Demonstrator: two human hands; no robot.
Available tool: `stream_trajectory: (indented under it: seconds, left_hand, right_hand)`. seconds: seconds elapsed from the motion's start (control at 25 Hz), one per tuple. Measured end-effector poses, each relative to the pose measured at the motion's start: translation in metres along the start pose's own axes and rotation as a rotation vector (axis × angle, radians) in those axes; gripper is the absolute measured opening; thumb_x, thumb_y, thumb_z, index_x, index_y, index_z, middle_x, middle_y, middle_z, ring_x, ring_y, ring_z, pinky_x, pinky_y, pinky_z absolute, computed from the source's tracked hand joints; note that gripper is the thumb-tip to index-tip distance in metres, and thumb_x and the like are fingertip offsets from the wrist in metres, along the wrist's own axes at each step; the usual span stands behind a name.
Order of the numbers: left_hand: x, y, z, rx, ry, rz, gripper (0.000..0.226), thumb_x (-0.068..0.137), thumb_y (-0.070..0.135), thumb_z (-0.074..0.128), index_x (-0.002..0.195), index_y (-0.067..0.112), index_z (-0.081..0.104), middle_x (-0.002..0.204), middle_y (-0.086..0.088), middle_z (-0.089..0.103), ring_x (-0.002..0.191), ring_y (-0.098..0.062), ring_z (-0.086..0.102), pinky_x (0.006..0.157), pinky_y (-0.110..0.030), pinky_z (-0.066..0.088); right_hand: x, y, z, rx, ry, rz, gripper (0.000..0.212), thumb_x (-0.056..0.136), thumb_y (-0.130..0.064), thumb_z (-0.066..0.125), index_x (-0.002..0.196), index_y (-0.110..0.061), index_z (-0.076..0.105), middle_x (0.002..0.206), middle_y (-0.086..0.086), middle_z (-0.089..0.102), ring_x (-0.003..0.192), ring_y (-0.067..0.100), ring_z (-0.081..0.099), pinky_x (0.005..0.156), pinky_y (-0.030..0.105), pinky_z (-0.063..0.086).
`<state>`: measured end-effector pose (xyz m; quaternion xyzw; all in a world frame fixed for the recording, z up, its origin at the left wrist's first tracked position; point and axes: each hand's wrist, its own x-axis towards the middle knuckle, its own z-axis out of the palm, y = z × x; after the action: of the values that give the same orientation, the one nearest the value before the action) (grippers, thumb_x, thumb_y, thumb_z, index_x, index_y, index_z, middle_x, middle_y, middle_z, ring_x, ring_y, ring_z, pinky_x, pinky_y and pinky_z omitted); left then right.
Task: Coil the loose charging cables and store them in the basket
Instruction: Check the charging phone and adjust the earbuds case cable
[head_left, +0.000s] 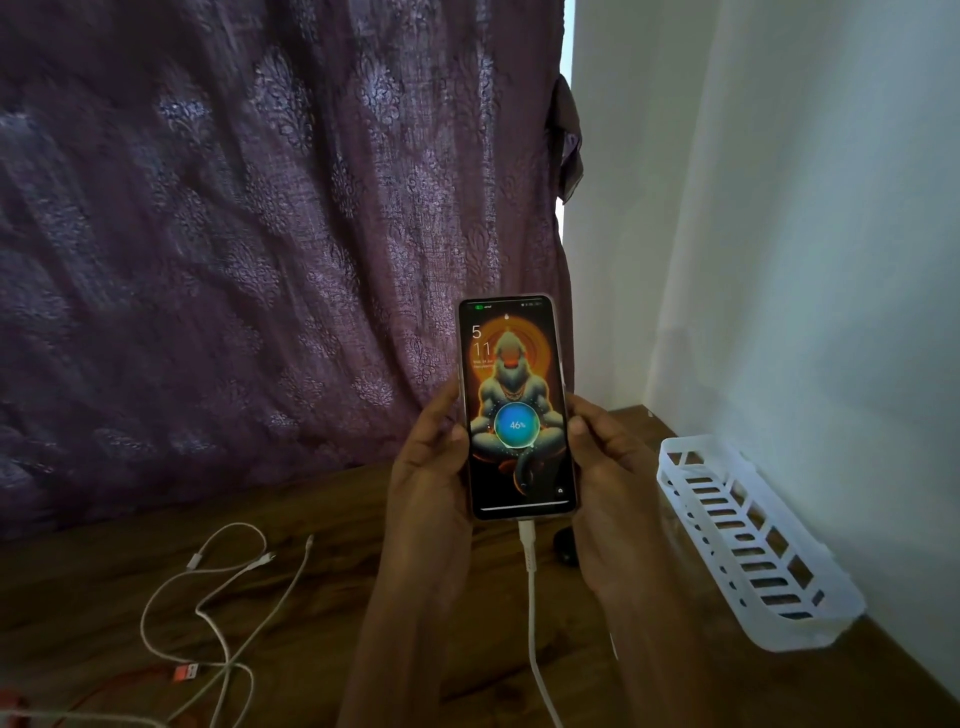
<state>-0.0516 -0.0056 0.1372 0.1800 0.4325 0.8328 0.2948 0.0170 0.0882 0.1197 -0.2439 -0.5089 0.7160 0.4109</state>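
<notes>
Left hand (431, 467) and right hand (608, 478) grip the phone (517, 410); its limp, light cable (531, 613) is best pinched at the stiff plug (525, 533).

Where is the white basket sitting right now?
In the head view, the white basket sits on the wooden table at the far right, along the white wall, just right of the right hand that holds the phone.
</notes>
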Motion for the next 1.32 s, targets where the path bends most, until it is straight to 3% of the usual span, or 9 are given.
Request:
stream_trajectory:
  seconds: [0.16,0.32,0.56,0.84,0.96,1.04,1.12,1.32]
  left_hand:
    - [-0.001,-0.004,-0.003,-0.009,0.020,0.001,0.039,0.094,0.006,0.035,0.124,0.021,0.055,0.113,0.000,0.067,0.091,-0.014,0.069,0.061,-0.026,0.057]
    - [-0.001,-0.010,-0.009,0.009,0.035,-0.009,0.037,0.094,0.006,0.035,0.122,0.022,0.056,0.111,-0.002,0.068,0.092,-0.016,0.069,0.062,-0.028,0.058]
    - [-0.002,-0.024,-0.023,0.039,0.058,-0.041,0.036,0.095,0.006,0.035,0.117,0.024,0.058,0.107,0.001,0.071,0.095,-0.017,0.069,0.070,-0.031,0.059]
    - [0.004,-0.045,-0.048,0.088,0.152,-0.107,0.036,0.095,0.006,0.037,0.111,0.029,0.060,0.106,0.003,0.071,0.094,-0.016,0.069,0.066,-0.030,0.057]
    - [0.006,-0.059,-0.066,0.151,0.194,-0.146,0.036,0.094,0.007,0.040,0.117,0.029,0.059,0.111,0.003,0.069,0.100,-0.018,0.067,0.077,-0.037,0.056]
    - [0.008,-0.069,-0.080,0.275,0.212,-0.137,0.038,0.093,0.006,0.043,0.124,0.025,0.056,0.113,0.004,0.067,0.101,-0.015,0.066,0.079,-0.033,0.057]
    - [0.010,-0.082,-0.094,0.391,0.241,-0.132,0.039,0.092,0.004,0.046,0.124,0.022,0.055,0.110,0.009,0.067,0.098,-0.011,0.066,0.071,-0.024,0.057]
    - [0.014,-0.119,-0.124,0.617,0.310,-0.216,0.041,0.092,0.005,0.047,0.129,0.023,0.050,0.118,0.004,0.061,0.105,-0.013,0.061,0.076,-0.031,0.056]
  right_hand:
    - [0.001,0.006,-0.003,-0.011,0.004,0.037,0.020,0.094,-0.022,0.046,0.090,-0.034,0.061,0.115,0.003,0.063,0.104,0.023,0.061,0.062,0.020,0.056]
    - [0.007,0.021,-0.006,-0.049,-0.013,0.105,0.019,0.094,-0.024,0.044,0.106,-0.024,0.060,0.119,0.011,0.061,0.105,0.030,0.060,0.052,0.014,0.053]
    - [0.005,0.039,-0.011,-0.023,-0.013,0.155,0.024,0.094,-0.019,0.047,0.112,-0.021,0.062,0.116,0.006,0.063,0.104,0.026,0.062,0.076,0.033,0.057]
    - [0.001,0.063,-0.011,-0.012,-0.014,0.207,0.023,0.094,-0.017,0.047,0.108,-0.020,0.064,0.107,0.003,0.069,0.095,0.021,0.068,0.063,0.024,0.057]
    - [-0.001,0.078,-0.011,-0.054,0.021,0.242,0.020,0.092,-0.013,0.049,0.099,-0.023,0.065,0.097,-0.002,0.069,0.083,0.012,0.069,0.056,0.019,0.055]
    - [0.000,0.091,-0.014,-0.092,0.045,0.279,0.019,0.091,-0.011,0.051,0.096,-0.023,0.065,0.096,-0.001,0.069,0.084,0.013,0.069,0.060,0.022,0.058]
    - [0.002,0.108,-0.017,-0.126,0.059,0.338,0.018,0.090,-0.012,0.053,0.095,-0.022,0.067,0.098,0.002,0.070,0.090,0.018,0.068,0.072,0.031,0.059]
    - [0.004,0.145,-0.026,-0.253,0.141,0.463,0.014,0.087,-0.012,0.059,0.092,-0.022,0.067,0.103,0.005,0.069,0.096,0.019,0.066,0.082,0.040,0.056]
